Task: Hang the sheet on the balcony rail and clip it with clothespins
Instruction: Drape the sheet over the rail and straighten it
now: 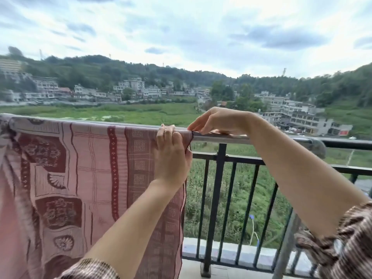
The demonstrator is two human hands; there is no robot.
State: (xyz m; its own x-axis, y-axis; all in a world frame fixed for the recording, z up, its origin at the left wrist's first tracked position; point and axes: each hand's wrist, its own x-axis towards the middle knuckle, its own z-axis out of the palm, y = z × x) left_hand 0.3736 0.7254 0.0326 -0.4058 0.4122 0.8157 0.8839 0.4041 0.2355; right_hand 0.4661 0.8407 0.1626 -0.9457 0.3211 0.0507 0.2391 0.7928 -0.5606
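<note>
We see the sheet point(90, 158) draped over the balcony rail point(271, 139) from frame left to centre, with no clothespin in view. Our left hand point(173, 152) grips its right edge at the rail, and our right hand point(217, 121) pinches the top corner beside it. If we let go unpinned, we reckon wind could slide it off over the drop.

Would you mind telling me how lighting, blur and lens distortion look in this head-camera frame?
Head view: soft overcast daylight, no hard shadows or glare; the wide lens bows the balcony rail and the hills; the left hand and right hand are fairly sharp, while the sheet smears at its left edge, as does the striped sleeve at lower right.
</note>
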